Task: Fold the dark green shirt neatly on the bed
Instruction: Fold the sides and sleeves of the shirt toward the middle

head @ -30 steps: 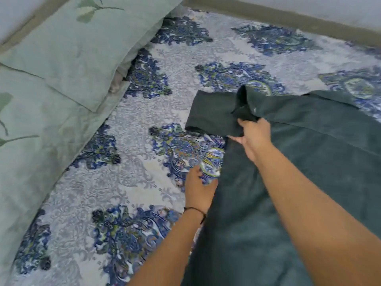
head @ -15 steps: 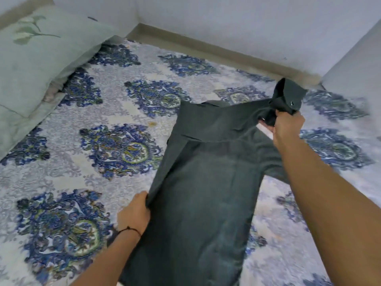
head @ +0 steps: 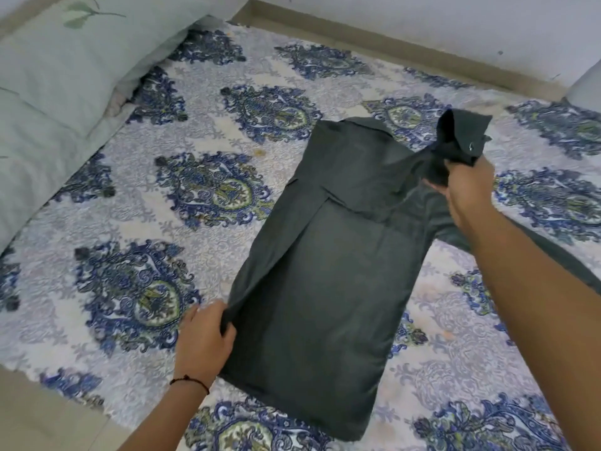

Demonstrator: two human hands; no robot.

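Note:
The dark green shirt (head: 328, 281) lies lengthwise on the bed (head: 211, 131), its left side folded over the body. My left hand (head: 205, 341) pinches the folded left edge near the hem, low on the bed. My right hand (head: 468, 187) grips the bunched sleeve cuff (head: 461, 138), raised a little above the shirt's upper right. The cuff shows a metal snap. My right forearm covers part of the shirt's right side.
The bed has a white sheet with blue floral medallions. Two pale green pillows (head: 61, 79) lie along the left. A white wall (head: 422, 24) runs behind the bed, and the bed's near edge (head: 48, 405) shows at the lower left.
My right hand carried the sleeve from the left side across to the right over the shirt. The left hand slid down along the folded edge. The camera view shifted right.

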